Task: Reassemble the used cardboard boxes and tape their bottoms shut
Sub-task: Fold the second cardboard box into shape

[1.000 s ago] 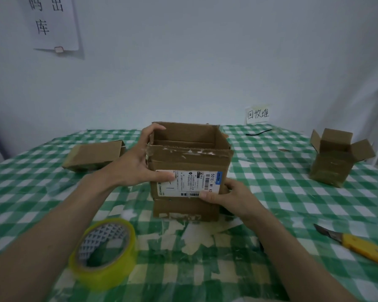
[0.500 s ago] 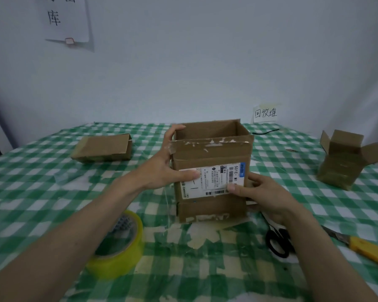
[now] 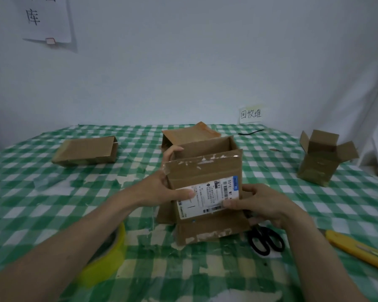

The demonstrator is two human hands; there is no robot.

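Box: I have the labelled box [image 3: 205,188] at mid-bench [image 3: 52,192], tilted, its open top facing away.
Hands: my left hand [image 3: 162,188] grips its left edge; my right hand [image 3: 258,203] clasps its right side.
Risk: the loose bottom flaps could splay and snag, and old tape residue may weaken new tape.
Tape: roll [image 3: 105,258] near left.

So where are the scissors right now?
In the head view, the black scissors lie on the table's near right, just under the right hand, between the held box and the yellow knife.

Checked table [image 3: 52,205] bears tape roll [image 3: 109,258]; scissors [image 3: 266,240]; knife [image 3: 358,249]; flattened box [image 3: 85,150].
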